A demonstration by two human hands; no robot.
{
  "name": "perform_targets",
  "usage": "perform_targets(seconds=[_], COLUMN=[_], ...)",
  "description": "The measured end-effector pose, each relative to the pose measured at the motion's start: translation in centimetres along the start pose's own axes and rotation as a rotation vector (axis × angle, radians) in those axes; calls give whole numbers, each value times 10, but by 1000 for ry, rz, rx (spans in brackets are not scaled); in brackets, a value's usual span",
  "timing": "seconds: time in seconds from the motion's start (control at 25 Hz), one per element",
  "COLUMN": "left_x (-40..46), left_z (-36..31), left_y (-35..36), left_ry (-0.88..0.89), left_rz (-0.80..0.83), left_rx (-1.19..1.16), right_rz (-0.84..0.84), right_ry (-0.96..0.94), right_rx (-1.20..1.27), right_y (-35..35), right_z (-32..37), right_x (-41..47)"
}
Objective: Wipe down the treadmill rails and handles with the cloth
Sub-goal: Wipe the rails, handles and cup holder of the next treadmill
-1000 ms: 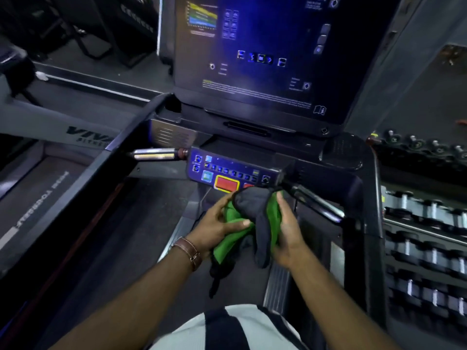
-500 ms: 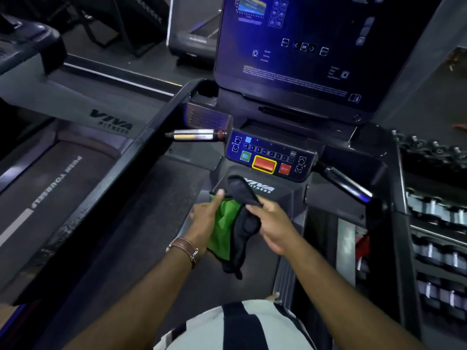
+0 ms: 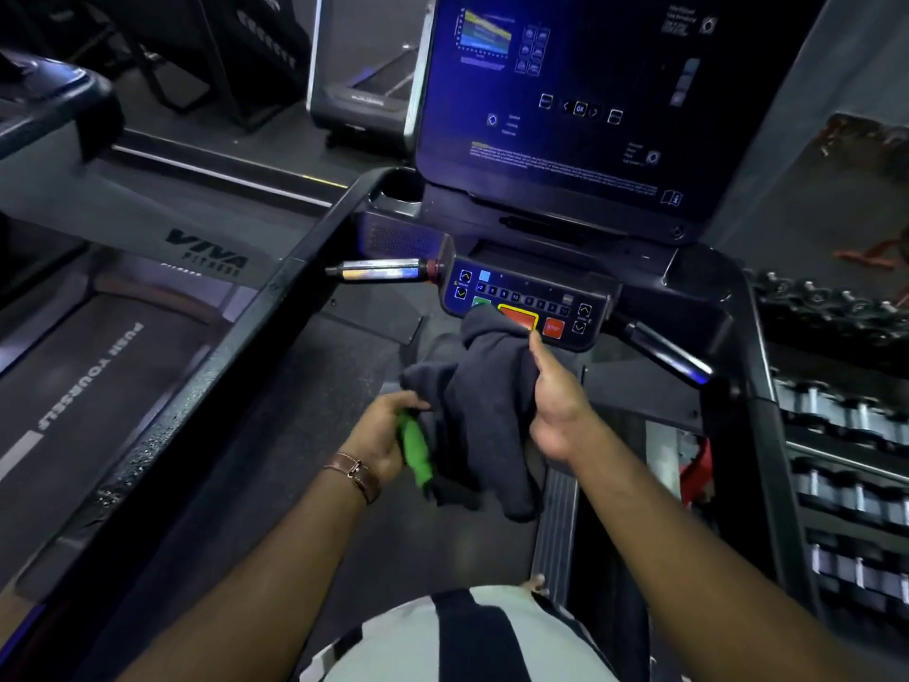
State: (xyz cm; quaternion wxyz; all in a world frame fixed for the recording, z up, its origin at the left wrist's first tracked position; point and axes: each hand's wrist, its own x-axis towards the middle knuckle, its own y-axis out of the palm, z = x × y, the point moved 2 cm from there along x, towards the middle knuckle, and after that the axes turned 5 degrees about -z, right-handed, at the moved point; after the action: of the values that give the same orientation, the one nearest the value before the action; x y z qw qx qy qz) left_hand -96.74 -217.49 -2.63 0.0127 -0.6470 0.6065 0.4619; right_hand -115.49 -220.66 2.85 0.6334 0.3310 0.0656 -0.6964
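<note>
A dark grey cloth [image 3: 484,411] with a green side [image 3: 414,447] hangs between both hands, just below the treadmill's button panel [image 3: 526,300]. My left hand [image 3: 381,438] grips its green lower-left edge. My right hand [image 3: 558,401] holds the cloth's right side, fingers reaching up toward the red button. The chrome left handle [image 3: 381,272] sticks out left of the panel. The dark right handle [image 3: 666,349] slants down to the right. The black left rail [image 3: 236,366] runs diagonally toward me; the right rail [image 3: 757,435] runs down the right side.
The treadmill's big screen [image 3: 565,100] glows blue above the panel. Another treadmill [image 3: 98,376] lies to the left. A rack of dumbbells [image 3: 846,435] stands close on the right. My striped shirt shows at the bottom.
The cloth has been spread out and lifted toward the button panel, so its grey side now faces me and little green shows. My hands have moved apart.
</note>
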Motion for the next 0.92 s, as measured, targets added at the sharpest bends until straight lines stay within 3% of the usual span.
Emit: perform_targets(seconds=[0.12, 0.24, 0.32, 0.48, 0.56, 0.6, 0.64, 0.68, 0.72, 0.76, 0.8, 0.92], left_x=[-1, -4, -3, 1, -3, -6, -9, -10, -8, -5, -7, -3], left_z=[-3, -11, -19, -21, -10, -5, 0, 5, 11, 20, 26, 28], left_y=[-14, -28, -41, -75, -89, -90, -88, -80, -68, -50, -30, 2], left_ry=[-84, 121, 165, 198, 211, 216, 309, 527, 782, 939, 995, 938], left_rz=[-85, -393, -563, -762, -890, -925, -907, -806, -622, -424, -268, 36], left_rx=[-47, 178, 139, 59, 273, 498, 802, 1099, 1303, 1362, 1392, 1653], right_rz=[51, -98, -223, -158, -87, -23, 56, 134, 201, 248, 282, 325], right_ry=[-107, -266, -441, -644, -643, -644, -660, -668, -673, -679, -677, -655], right_rx=[-232, -521, -680, -930, -1073, -1135, -1172, -1189, -1180, -1147, -1099, -944], right_y=[-7, -17, -26, -33, -24, -14, -1, 14, 29, 42, 51, 53], right_z=[15, 27, 33, 37, 42, 45, 48, 49, 49, 51, 53, 67], right_x=[-6, -8, -4, 5, 0, -3, -5, -5, -6, -6, -6, -11])
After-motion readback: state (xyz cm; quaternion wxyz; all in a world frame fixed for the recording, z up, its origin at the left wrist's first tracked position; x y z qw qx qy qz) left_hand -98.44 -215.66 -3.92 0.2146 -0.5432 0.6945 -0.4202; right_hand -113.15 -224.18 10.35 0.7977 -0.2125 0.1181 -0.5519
